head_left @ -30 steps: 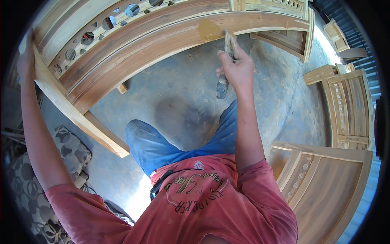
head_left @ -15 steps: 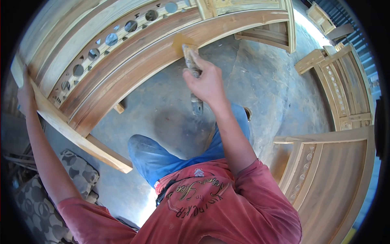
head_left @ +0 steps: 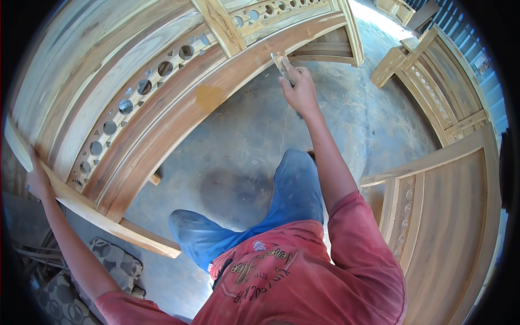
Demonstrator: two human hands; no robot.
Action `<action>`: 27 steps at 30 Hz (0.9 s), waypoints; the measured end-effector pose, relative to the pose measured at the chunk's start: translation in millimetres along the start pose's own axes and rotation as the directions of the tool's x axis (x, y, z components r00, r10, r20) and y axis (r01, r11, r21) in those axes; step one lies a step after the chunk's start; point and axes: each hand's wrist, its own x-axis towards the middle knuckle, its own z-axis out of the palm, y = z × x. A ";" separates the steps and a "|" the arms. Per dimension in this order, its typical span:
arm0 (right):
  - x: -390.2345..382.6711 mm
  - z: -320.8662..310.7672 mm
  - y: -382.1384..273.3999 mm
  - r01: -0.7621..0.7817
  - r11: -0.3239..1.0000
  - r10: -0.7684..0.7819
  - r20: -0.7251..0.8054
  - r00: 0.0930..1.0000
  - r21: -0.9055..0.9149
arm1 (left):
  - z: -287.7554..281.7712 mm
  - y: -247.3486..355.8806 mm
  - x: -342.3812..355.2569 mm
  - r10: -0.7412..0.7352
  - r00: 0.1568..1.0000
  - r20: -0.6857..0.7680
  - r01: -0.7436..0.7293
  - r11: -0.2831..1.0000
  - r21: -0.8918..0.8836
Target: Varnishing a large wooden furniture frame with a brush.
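Note:
A large wooden bench-like frame with slats and a row of round cut-outs slants across the upper left. My left hand is closed round the edge of its curved end board. In my right hand is a stained flat paintbrush, its tip at the lower edge of the long brown rail; most of its handle is hidden by the fingers. A yellowish-brown patch marks this rail, left of the brush.
Other wooden frames stand on the right, one at mid-height and one close by. Patterned cushions lie at lower left. A small round can shows partly behind my right knee, on the grey floor.
My right hand has moved the paintbrush right and away along the rail, leaving the patch uncovered. My left hand keeps its grip while the view has shifted.

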 end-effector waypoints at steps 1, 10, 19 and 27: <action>10.8 1.6 9.4 0.048 0.998 -0.048 0.002 0.999 -0.029 | -0.3 -0.2 -1.1 0.001 1.000 -0.001 -0.001 1.000 -0.014; 46.1 17.1 29.6 0.128 0.982 -0.116 0.089 0.989 -0.141 | -2.2 4.0 -7.2 0.048 0.999 -0.003 -0.048 0.996 -0.073; 58.7 -34.9 -13.1 -0.494 0.862 0.442 0.312 0.841 0.113 | -5.6 1.4 6.2 0.115 0.987 -0.108 -0.115 0.993 0.012; 67.9 5.9 -38.2 -0.391 0.913 0.363 0.205 0.909 0.116 | -7.9 10.9 7.0 0.125 0.991 -0.056 -0.124 0.992 0.024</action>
